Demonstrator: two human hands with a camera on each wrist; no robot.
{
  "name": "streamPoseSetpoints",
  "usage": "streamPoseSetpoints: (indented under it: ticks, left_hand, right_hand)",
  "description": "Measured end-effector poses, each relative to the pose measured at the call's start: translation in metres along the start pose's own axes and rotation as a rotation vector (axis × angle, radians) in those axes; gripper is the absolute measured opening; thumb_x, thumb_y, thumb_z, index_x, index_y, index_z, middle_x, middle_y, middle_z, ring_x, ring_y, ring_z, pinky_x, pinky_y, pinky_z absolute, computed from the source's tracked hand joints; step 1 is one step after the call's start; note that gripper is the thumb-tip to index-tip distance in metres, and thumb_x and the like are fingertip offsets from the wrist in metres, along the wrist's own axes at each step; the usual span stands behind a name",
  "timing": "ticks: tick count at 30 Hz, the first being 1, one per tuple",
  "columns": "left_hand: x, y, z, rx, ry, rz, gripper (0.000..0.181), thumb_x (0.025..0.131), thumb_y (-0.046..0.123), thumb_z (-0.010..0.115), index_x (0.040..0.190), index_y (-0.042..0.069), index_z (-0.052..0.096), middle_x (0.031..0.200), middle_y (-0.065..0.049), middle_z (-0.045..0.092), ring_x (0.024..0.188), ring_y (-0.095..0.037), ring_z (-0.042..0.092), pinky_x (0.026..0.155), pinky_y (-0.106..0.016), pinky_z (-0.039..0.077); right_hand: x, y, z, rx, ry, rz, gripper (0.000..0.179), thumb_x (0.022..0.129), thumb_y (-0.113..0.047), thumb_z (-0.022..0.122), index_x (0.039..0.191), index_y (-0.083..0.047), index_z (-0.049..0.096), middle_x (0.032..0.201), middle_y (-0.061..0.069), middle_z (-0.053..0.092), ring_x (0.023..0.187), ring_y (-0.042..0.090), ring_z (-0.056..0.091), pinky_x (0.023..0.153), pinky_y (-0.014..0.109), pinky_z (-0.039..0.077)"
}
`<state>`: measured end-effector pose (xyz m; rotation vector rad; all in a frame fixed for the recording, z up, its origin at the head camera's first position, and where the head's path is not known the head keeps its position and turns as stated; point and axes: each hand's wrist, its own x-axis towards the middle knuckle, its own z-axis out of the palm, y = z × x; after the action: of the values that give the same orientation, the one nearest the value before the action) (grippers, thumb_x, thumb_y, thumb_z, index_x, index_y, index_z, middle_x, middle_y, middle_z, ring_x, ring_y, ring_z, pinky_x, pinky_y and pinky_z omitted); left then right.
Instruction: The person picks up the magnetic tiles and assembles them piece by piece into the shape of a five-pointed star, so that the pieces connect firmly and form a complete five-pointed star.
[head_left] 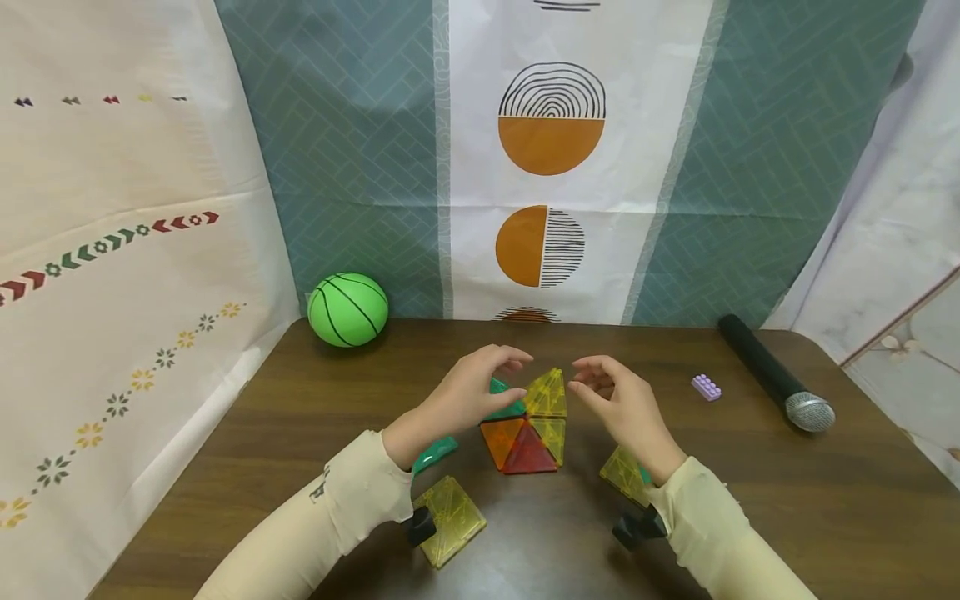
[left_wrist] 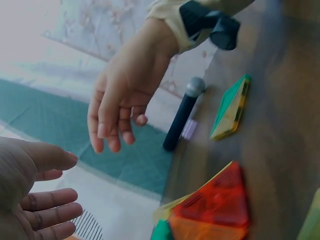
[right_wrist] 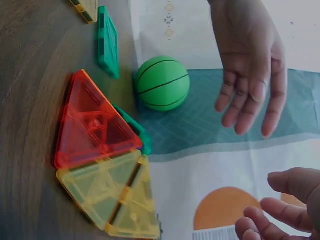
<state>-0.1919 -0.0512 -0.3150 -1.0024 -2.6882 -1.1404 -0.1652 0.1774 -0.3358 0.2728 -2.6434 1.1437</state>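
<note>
My left hand hovers at the left of a cluster of translucent triangular magnetic tiles, fingers loosely bent and holding nothing. On the other side my right hand is held up in much the same way, also with nothing in it. Between and below them, the cluster joins a red tile, an orange tile, yellow tiles and a green tile partly hidden behind the left fingers. In the right wrist view, the red tile and yellow tiles meet along their edges, apart from both hands.
A yellow tile and a green tile lie near the left forearm. Another yellow tile is partly under the right wrist. A green ball sits back left; a purple brick and a microphone lie right.
</note>
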Motion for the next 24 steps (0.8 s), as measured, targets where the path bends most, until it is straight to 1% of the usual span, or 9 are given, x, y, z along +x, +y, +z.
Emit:
streamPoseSetpoints:
  ticks: [4,6,9,13,15,17,21,24]
  left_hand:
    - [-0.013,0.006,0.014,-0.009,0.031,0.023,0.042,0.085,0.016,0.073,0.124,0.008,0.060,0.116,-0.010,0.063,0.106,-0.024,0.062,0.092,-0.039,0.052]
    - [-0.019,0.009,0.023,0.012,0.053,0.034,0.041,0.085,0.018,0.073,0.123,0.008,0.061,0.117,-0.008,0.063,0.106,-0.023,0.061,0.092,-0.037,0.053]
    - [-0.028,0.013,0.036,0.058,0.102,0.059,0.043,0.084,0.022,0.075,0.122,0.009,0.062,0.117,-0.006,0.063,0.107,-0.019,0.059,0.090,-0.034,0.053]
    - [-0.032,0.019,0.054,0.075,0.176,0.100,0.046,0.081,0.025,0.078,0.121,0.009,0.063,0.116,-0.005,0.063,0.110,-0.020,0.058,0.092,-0.033,0.052]
    - [-0.032,0.022,0.063,0.084,0.191,0.114,0.049,0.079,0.028,0.079,0.122,0.009,0.062,0.116,-0.004,0.062,0.111,-0.019,0.058,0.093,-0.032,0.052]
    - [-0.031,0.026,0.072,0.106,0.180,0.117,0.053,0.079,0.031,0.079,0.124,0.010,0.060,0.117,-0.003,0.061,0.111,-0.019,0.057,0.094,-0.031,0.051]
    - [-0.028,0.034,0.090,0.168,0.127,0.106,0.060,0.078,0.039,0.078,0.128,0.013,0.056,0.118,-0.001,0.059,0.110,-0.016,0.056,0.095,-0.028,0.049]
    - [-0.024,0.039,0.104,0.213,0.103,0.095,0.064,0.077,0.044,0.078,0.129,0.014,0.055,0.117,0.000,0.059,0.108,-0.015,0.056,0.094,-0.026,0.049]
  right_hand:
    - [-0.007,0.002,-0.007,-0.047,-0.022,-0.016,0.028,0.091,-0.022,0.066,0.117,-0.011,0.063,0.100,0.004,0.068,0.089,0.017,0.064,0.077,0.025,0.053]
    - [-0.011,0.003,-0.011,-0.072,-0.040,-0.024,0.029,0.090,-0.021,0.067,0.116,-0.010,0.063,0.099,0.003,0.068,0.089,0.016,0.064,0.076,0.025,0.053]
    - [-0.018,0.008,-0.017,-0.119,-0.072,-0.036,0.030,0.089,-0.020,0.069,0.116,-0.009,0.063,0.099,0.003,0.068,0.088,0.016,0.064,0.076,0.027,0.054]
    - [-0.026,0.018,-0.028,-0.174,-0.115,-0.040,0.030,0.088,-0.022,0.070,0.114,-0.009,0.063,0.103,0.005,0.068,0.089,0.018,0.065,0.074,0.031,0.055]
    - [-0.029,0.023,-0.034,-0.193,-0.137,-0.039,0.031,0.088,-0.024,0.070,0.113,-0.009,0.064,0.105,0.007,0.068,0.089,0.019,0.066,0.072,0.034,0.055]
    - [-0.031,0.028,-0.039,-0.213,-0.159,-0.039,0.031,0.087,-0.025,0.071,0.112,-0.008,0.064,0.105,0.008,0.068,0.087,0.019,0.066,0.071,0.036,0.056]
    - [-0.033,0.037,-0.046,-0.267,-0.193,-0.040,0.030,0.085,-0.025,0.072,0.109,-0.007,0.065,0.102,0.010,0.069,0.085,0.020,0.067,0.069,0.038,0.056]
    - [-0.034,0.044,-0.049,-0.311,-0.213,-0.045,0.029,0.084,-0.023,0.073,0.107,-0.005,0.066,0.099,0.011,0.068,0.083,0.022,0.066,0.069,0.040,0.055]
